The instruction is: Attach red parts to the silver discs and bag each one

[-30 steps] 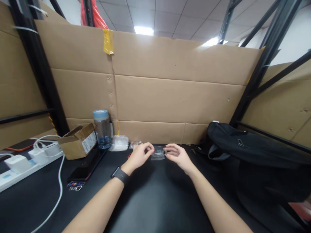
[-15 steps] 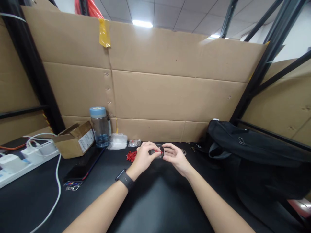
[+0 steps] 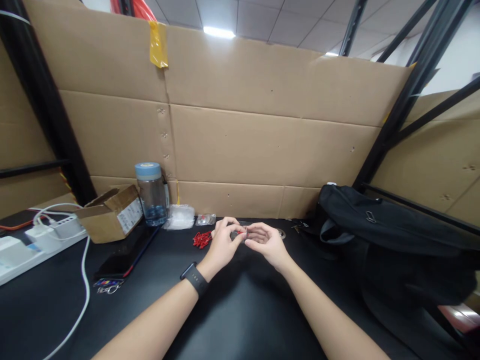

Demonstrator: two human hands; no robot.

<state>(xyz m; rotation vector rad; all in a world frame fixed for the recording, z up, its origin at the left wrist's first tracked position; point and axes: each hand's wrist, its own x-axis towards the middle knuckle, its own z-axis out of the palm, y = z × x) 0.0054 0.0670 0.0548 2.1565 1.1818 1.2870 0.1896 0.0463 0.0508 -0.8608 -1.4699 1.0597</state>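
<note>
Close together over the black tabletop, my left hand and my right hand both have their fingers closed on a small round disc with some red on it. The disc is turned nearly edge-on, and fingers cover much of it, so its exact kind is unclear. A dark watch sits on my left wrist. Just left of my left hand lies a heap of small red pieces. Partly hidden behind my right hand is a flat ring-shaped thing. A small clear packet lies behind the red heap.
Along the left stand a power strip with white chargers, an opened cardboard box, a blue-lidded water bottle and a dark tablet-like device. A black bag fills the right side. A cardboard wall closes the back.
The disc has turned from showing part of its face to nearly edge-on between my fingers. My right hand has shifted slightly left. The whole view has moved a little.
</note>
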